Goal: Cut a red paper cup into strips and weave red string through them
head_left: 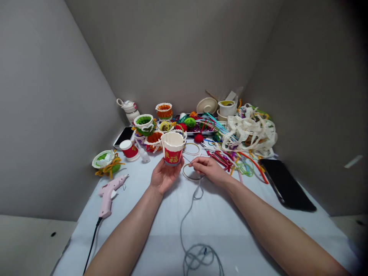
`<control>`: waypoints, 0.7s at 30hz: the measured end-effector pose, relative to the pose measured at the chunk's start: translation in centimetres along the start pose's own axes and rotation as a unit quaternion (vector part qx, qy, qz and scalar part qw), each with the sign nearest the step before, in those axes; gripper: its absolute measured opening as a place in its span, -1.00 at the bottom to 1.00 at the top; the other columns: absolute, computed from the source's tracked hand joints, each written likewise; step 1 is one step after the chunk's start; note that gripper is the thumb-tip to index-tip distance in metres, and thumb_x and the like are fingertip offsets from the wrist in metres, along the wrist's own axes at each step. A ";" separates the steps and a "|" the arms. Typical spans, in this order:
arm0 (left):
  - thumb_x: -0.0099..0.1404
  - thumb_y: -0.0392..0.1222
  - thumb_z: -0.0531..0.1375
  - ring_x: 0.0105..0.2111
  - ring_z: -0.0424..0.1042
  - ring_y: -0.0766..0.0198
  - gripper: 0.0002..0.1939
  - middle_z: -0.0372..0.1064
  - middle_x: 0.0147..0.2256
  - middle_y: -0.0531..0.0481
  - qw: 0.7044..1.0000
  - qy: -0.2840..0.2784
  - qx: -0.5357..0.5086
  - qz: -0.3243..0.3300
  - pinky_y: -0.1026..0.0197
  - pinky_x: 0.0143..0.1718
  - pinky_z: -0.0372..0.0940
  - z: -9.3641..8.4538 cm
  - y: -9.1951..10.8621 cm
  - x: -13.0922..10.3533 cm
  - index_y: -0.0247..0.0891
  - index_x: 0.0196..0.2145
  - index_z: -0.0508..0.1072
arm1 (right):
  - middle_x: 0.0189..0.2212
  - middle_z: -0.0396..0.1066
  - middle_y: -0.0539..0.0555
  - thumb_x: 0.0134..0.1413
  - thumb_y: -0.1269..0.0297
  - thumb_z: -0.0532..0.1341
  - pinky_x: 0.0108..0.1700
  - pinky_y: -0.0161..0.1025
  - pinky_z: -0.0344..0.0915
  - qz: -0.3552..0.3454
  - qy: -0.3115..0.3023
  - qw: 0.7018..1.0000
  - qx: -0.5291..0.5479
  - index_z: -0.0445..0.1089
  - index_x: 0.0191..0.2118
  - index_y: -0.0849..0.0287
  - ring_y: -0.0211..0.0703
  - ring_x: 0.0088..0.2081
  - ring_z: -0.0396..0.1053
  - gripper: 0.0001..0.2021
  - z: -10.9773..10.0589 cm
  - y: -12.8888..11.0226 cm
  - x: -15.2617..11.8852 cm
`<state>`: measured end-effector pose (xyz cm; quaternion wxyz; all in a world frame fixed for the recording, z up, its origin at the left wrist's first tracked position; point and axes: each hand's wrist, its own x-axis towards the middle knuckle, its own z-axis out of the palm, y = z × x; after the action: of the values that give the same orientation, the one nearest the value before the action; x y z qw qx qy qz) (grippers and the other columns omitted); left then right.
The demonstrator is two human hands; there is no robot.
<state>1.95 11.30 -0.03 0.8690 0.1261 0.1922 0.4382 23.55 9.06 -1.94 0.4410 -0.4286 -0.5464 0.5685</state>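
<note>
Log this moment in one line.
left hand: holding cup | right hand: holding gray cord | glue gun: lying left | phone: lying right

From the middle of the white tabletop (161, 237), a pink glue gun (107, 197) lies at nine o'clock, its black cord (93, 237) trailing toward seven. At ten sits a device with a black screen (125, 135), a white bottle (131, 115) standing just beyond it. A white-rimmed orange basket (164, 110) stands at eleven. Toward twelve, a tray (204, 133) holds a green ball (190, 122) among colourful oddments. A white tub (227, 110) stands at one, beside a tilted beige disc (205, 106). Lace ribbon (234, 126) heaps at two; a black phone (286, 186) lies at three.
</note>
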 end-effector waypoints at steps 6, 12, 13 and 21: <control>0.52 -0.08 -0.02 -0.05 0.54 0.19 -0.46 0.49 0.02 -0.28 0.995 -0.019 -0.028 0.093 0.30 -0.13 0.48 0.5 1.7 -2.0 -0.28 0.37 0.14 | -0.60 0.21 -0.11 0.06 -0.19 0.34 -0.50 -0.33 -0.09 0.037 -0.052 0.996 -0.054 0.49 -0.25 0.24 -0.37 -0.56 0.06 -0.50 -1.2 -3.0 -1.7; 0.54 0.09 -0.07 -0.07 0.52 0.24 -0.44 0.46 -0.03 -0.28 0.976 -0.031 -0.105 0.189 0.36 -0.16 0.50 1.7 4.1 -6.9 -0.30 0.31 0.18 | -0.61 0.24 -0.07 0.10 -0.17 0.33 -0.54 -0.34 -0.03 0.082 -0.115 0.983 -0.119 0.50 -0.26 0.19 -0.35 -0.56 0.12 -0.56 -5.2 -8.1 -8.2; 0.53 0.12 -0.06 -0.07 0.52 0.24 -0.43 0.46 -0.03 -0.28 0.973 -0.028 -0.109 0.200 0.37 -0.17 0.51 1.8 4.3 -7.7 -0.30 0.31 0.18 | -0.61 0.24 -0.06 0.12 -0.17 0.32 -0.55 -0.33 -0.02 0.093 -0.107 0.981 -0.130 0.51 -0.27 0.16 -0.34 -0.57 0.12 -0.57 -6.0 -8.7 -9.7; 0.46 0.00 0.09 -0.06 0.54 0.24 -0.50 0.46 0.03 -0.22 0.977 -0.037 -0.093 0.188 0.35 -0.15 0.52 -0.6 2.4 -12.1 -0.18 0.28 0.26 | -0.57 0.33 0.11 0.19 -0.31 0.17 -0.56 -0.25 0.06 0.108 -0.005 0.979 -0.172 0.49 -0.41 0.14 -0.34 -0.60 0.19 -0.44 -10.7 -9.5 -17.0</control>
<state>-6.57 2.95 3.01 0.7852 0.0952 0.0910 0.6050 38.41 -4.70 7.30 0.2942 -0.5511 -0.5889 0.5128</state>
